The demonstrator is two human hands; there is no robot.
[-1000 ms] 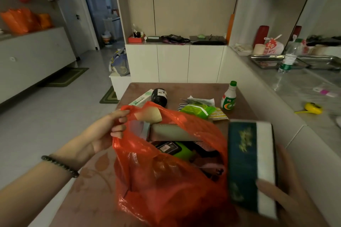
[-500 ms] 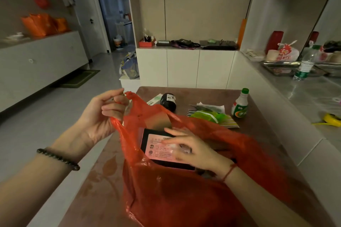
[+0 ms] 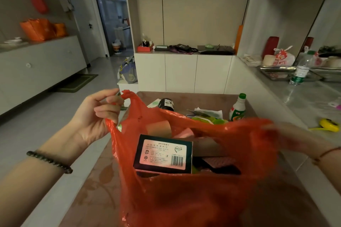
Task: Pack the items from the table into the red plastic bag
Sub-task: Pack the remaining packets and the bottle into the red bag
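- Your left hand (image 3: 97, 114) pinches the red plastic bag (image 3: 184, 199) by its handle; your right hand (image 3: 295, 138) is blurred, so I cannot tell its grip.
- The bag stands at the table (image 3: 92, 186)'s near edge, with a bottle (image 3: 238, 108) at its far right corner.
- White cabinets (image 3: 180, 73) stand behind the table.

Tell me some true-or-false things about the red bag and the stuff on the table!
1. The left hand holds a handle of the red bag. True.
2. The dark box with the barcode lies on the table outside the bag. False: the box sits inside the bag.
3. The bottle with the green cap stands on the table behind the bag. True.
4. The bag is tied shut. False: its mouth is wide open, and you can see things inside.
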